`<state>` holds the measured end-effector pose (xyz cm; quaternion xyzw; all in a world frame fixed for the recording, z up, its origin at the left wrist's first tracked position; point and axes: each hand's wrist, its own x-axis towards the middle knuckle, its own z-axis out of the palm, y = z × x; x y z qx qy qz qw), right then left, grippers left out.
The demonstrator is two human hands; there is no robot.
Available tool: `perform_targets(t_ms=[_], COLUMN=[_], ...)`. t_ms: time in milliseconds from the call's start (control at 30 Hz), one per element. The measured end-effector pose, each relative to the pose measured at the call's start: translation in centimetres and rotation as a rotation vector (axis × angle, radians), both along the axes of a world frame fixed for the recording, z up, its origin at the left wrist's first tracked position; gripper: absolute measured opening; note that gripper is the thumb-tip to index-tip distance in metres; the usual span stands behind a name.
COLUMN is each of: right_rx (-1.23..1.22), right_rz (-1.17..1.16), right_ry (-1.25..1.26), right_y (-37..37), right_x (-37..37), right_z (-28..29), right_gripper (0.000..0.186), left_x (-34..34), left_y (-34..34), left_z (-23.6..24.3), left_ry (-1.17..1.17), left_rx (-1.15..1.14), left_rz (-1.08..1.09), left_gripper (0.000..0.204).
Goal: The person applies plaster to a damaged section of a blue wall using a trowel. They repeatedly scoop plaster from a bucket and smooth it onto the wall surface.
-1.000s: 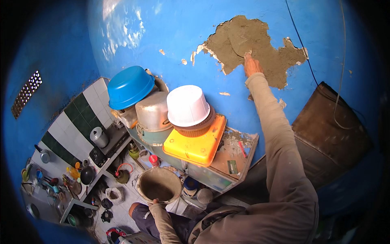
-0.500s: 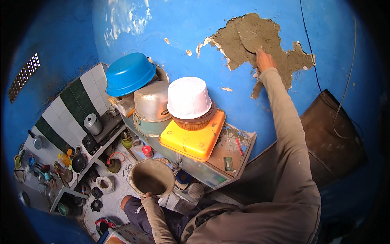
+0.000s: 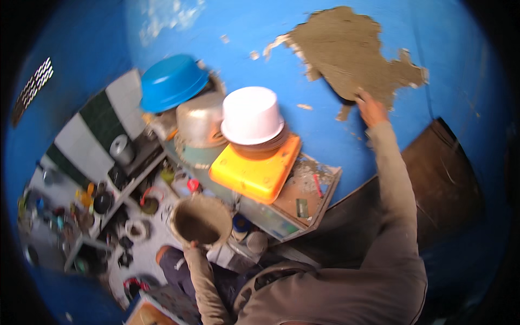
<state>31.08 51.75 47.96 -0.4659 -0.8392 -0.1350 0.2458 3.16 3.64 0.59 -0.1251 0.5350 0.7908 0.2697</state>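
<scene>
On the blue wall, a broad patch of wet grey-brown mortar [image 3: 346, 49] covers a spot where the paint has broken away. At the patch's lower edge, my right hand [image 3: 372, 110] is closed on a flat scraper [image 3: 340, 97], which is pressed to the wall. Only the scraper's dark curved edge shows, so its full shape is hard to make out. Low on the left, my left hand [image 3: 192, 253] grips the near rim of a mortar-stained bucket [image 3: 227, 216]. Mortar lies inside the bucket, which is tipped somewhat toward me.
A cabinet [image 3: 311, 200] below the patch bears a yellow container [image 3: 252, 176], a white basket [image 3: 250, 116], a metal pot [image 3: 200, 125] and a blue basin [image 3: 172, 84]. A brown board [image 3: 444, 184] leans at right. Kitchenware crowds the counter [image 3: 138, 181] at left.
My right hand and the scraper have moved down and right along the mortar, to its lower edge. My left hand stays on the bucket rim. The view has shifted slightly and is blurred.
</scene>
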Motion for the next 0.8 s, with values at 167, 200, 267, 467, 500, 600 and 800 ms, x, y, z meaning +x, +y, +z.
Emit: perform_targets(t_ms=[167, 200, 267, 467, 500, 600, 800], right_rx=[-0.366, -0.336, -0.354, -0.619, -0.623, -0.526, -0.506], right_rz=[0.257, 0.433, 0.685, 0.773, 0.755, 0.802, 0.832], right_ry=[0.220, 0.180, 0.161, 0.149, 0.075, -0.074, -0.133], right_y=[-15.7, -17.4, -21.6, -30.6, -31.1, -31.8, -30.9], right_x=[2.2, 1.3, -1.6, -9.5, -9.9, -9.0, -4.9], right_z=[-6.2, -9.2, -14.3, -26.9, -29.0, -32.4, -30.1], right_gripper=[0.023, 0.021, 0.020, 0.025, 0.026, 0.033, 0.030], left_x=[1.9, 1.7, 2.3, 1.9, 1.7, 1.1, 1.9], left_y=[0.3, -0.6, -2.8, -2.6, -2.6, -3.4, -3.2], left_z=[10.7, 10.3, 10.0, 13.3, 13.5, 11.9, 10.8], left_ry=[0.006, -0.090, -0.083, -0.105, -0.132, -0.011, -0.115], left_rx=[-0.075, -0.154, -0.146, -0.053, -0.068, -0.001, 0.031], left_rz=[-0.035, 0.011, 0.113, 0.185, 0.194, 0.177, 0.259], left_gripper=[0.038, 0.039, 0.035, 0.032, 0.032, 0.032, 0.032])
